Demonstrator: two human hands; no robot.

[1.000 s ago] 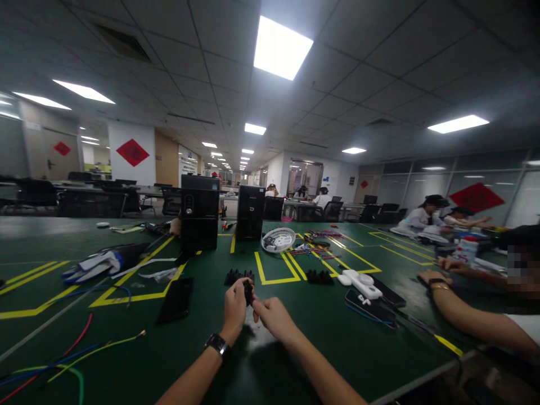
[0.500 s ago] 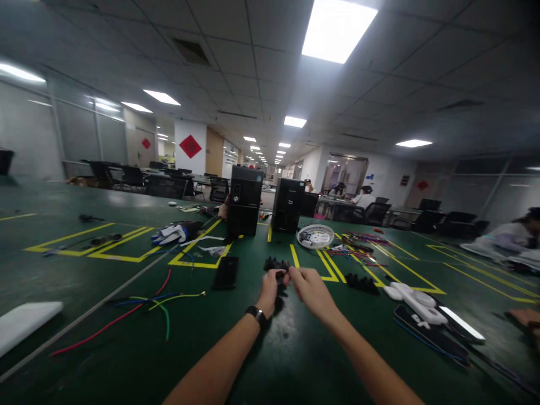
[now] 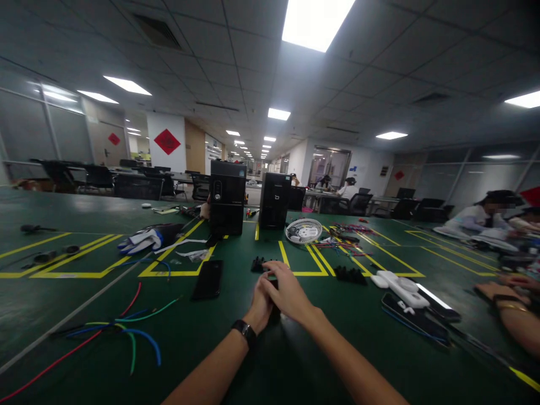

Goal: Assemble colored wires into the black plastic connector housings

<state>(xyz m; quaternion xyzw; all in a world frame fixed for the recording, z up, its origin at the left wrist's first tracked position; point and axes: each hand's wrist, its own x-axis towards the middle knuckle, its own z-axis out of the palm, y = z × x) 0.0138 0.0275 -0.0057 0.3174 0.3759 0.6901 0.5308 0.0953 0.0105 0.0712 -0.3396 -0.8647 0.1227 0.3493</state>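
Note:
My left hand is closed, its fingers curled over the table in the middle of the head view. Pressed against it from the right is my right hand, its fingers bent over the left fingertips. A bit of something dark shows between the two hands, but the fingers hide most of it. Just beyond the fingertips lies a black ridged block, partly covered by the right hand. A similar black ridged block rests to the right. Left of my hands a black phone lies flat.
Loose coloured wires spread at the left, near a work glove. Two black computer cases stand ahead. A white round basket, a wire pile and white devices lie rightward. Another person's hand is far right.
My view has turned slightly, so the scene sits further left. My right fingers have moved from a pinch beside the left hand to over its fingertips.

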